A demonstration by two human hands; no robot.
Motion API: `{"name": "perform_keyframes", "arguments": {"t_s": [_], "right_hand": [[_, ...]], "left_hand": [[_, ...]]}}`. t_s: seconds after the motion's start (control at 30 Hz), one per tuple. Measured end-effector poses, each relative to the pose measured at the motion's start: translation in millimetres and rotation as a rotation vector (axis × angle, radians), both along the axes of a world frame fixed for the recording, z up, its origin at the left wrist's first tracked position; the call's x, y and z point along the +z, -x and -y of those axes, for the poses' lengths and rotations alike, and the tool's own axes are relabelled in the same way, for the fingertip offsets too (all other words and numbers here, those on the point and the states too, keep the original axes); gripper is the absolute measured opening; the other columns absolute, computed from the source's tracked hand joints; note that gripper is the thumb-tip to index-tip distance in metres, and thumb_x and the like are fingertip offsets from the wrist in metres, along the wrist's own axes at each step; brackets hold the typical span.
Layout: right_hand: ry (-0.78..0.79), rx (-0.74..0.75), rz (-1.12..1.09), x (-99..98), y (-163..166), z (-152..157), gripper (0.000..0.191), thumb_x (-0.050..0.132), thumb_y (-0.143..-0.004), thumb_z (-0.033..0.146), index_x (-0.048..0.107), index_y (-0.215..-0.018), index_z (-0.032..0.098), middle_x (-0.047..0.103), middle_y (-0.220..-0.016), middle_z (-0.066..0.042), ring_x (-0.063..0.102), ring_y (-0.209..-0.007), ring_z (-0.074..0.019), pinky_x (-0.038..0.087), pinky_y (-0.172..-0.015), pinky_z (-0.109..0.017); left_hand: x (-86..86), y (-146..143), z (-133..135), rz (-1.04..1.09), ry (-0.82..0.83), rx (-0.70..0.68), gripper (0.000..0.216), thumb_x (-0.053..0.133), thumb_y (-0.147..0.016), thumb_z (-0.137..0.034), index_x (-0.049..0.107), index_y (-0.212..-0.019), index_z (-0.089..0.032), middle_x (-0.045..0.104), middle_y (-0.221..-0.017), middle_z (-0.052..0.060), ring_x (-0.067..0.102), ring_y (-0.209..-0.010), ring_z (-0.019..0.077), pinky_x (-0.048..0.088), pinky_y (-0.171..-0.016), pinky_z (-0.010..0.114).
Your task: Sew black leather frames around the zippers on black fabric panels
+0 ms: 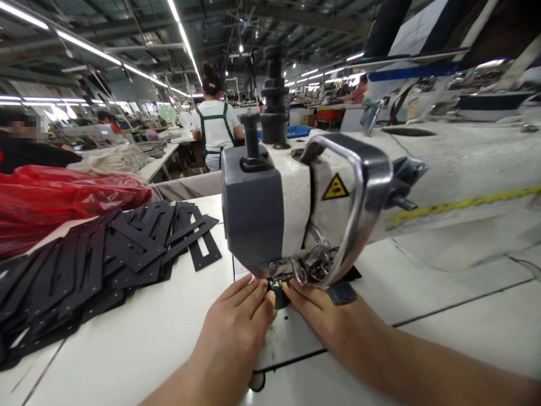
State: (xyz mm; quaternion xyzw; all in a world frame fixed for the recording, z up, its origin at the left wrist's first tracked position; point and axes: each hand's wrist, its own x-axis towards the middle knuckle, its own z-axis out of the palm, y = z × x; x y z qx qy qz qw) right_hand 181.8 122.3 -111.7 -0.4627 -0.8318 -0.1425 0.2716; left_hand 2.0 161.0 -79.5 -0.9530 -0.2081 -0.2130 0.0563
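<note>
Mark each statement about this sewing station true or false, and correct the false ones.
1. The left hand and the right hand both touch the small black piece under the sewing machine. True.
2. The pile of black cut pieces lies right of the machine. False: it lies left.
3. The plastic bag behind the pile is blue. False: it is red.
4. A yellow warning sticker is on the machine. True.
5. The person in the white top faces the camera. False: their back is turned.
</note>
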Motion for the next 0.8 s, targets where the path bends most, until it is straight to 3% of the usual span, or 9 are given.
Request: {"name": "perform_keyframes", "arguments": {"t_s": [0.47,0.8], "right_hand": [[-0.031,0.014,-0.03,14.0,-2.2,-1.8,0.027,0.037,-0.087,0.004,0.061,-0.081,0.014,0.065,-0.076,-0.007,0.061,-0.069,-0.0151,0.053,-0.064,-0.025],[0.053,-0.019,-0.082,-3.5,0.7,-7.7,0.029,0.038,-0.086,0.004,0.062,-0.087,0.019,0.064,-0.077,-0.004,0.062,-0.072,-0.0158,0.053,-0.068,-0.026]], "left_hand": [[-3.9,-1.3,-4.5,0.066,-0.088,-0.009,0.034,0.029,-0.093,-0.014,0.063,-0.086,-0.01,0.068,-0.094,0.012,0.065,-0.085,0.0203,0.051,-0.087,0.039],[-2.5,-3.5,-7.7,0.096,-0.117,-0.01,0.033,0.032,-0.093,-0.015,0.062,-0.083,-0.009,0.068,-0.091,0.012,0.065,-0.084,0.0216,0.052,-0.084,0.04]]}}
